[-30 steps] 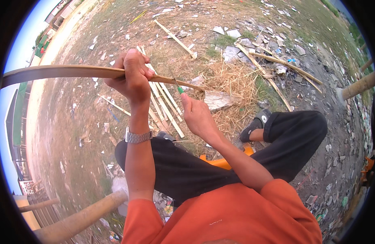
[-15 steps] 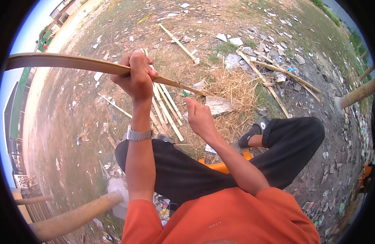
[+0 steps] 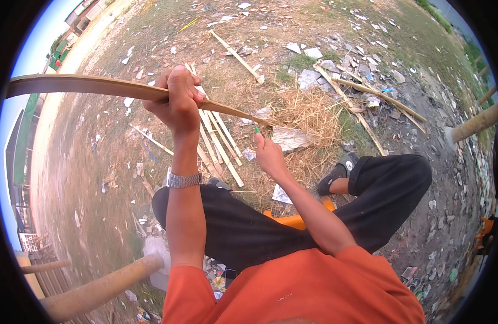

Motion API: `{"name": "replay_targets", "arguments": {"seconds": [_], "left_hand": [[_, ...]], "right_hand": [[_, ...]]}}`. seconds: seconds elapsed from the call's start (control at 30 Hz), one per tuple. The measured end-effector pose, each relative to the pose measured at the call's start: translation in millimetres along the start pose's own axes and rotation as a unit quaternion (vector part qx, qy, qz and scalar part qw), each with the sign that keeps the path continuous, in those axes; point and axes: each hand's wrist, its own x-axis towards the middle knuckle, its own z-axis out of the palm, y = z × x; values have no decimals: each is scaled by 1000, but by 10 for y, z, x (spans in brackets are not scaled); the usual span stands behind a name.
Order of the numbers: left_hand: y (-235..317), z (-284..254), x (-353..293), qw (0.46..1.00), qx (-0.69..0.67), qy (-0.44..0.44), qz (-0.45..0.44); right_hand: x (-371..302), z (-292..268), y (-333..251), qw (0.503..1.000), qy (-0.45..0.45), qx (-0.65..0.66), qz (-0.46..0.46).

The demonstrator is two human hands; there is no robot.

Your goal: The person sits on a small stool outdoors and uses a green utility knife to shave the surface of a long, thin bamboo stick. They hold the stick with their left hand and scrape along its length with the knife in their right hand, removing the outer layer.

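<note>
My left hand (image 3: 178,100) is closed around a long, curved bamboo strip (image 3: 97,85), which runs from the far left edge down to the right. The strip's thin end rests on or just over a flat, weathered wood block (image 3: 293,139). My right hand (image 3: 270,156) is closed on a small green-handled knife (image 3: 257,130), just below the strip's thin end. Only a bit of the green handle shows past the fingers, and its blade is hard to make out. A metal watch sits on my left wrist.
Several pale bamboo slats (image 3: 225,148) lie on the ground behind my left forearm. Dry straw (image 3: 308,110) surrounds the block. Longer poles (image 3: 386,99) and broken tiles lie farther right. Thick bamboo posts (image 3: 103,283) stand at both sides. An orange seat (image 3: 292,222) is under me.
My right hand has moved a little right and down along the strip with the knife, toward its thin end. My left hand and the strip have shifted slightly left.
</note>
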Motion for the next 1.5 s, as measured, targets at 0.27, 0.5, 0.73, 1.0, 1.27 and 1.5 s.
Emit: {"name": "replay_targets", "arguments": {"seconds": [0.27,0.5,0.73,1.0,1.27,1.5], "left_hand": [[-154,-81,67,995,-55,-50,63],[-118,-44,25,995,-55,-57,54],[-52,-6,19,998,-10,-40,40],[-87,-14,-21,997,-16,-47,62],[-127,9,89,997,-20,-40,55],[-146,-127,89,986,-100,-114,65]], "right_hand": [[89,89,226,998,-23,13,54],[104,169,232,997,-7,78,17],[276,171,313,998,-14,67,9],[410,63,898,976,5,-214,48],[-28,-765,-868,987,-78,102,-98],[-285,-698,-906,995,-94,35,-28]]}}
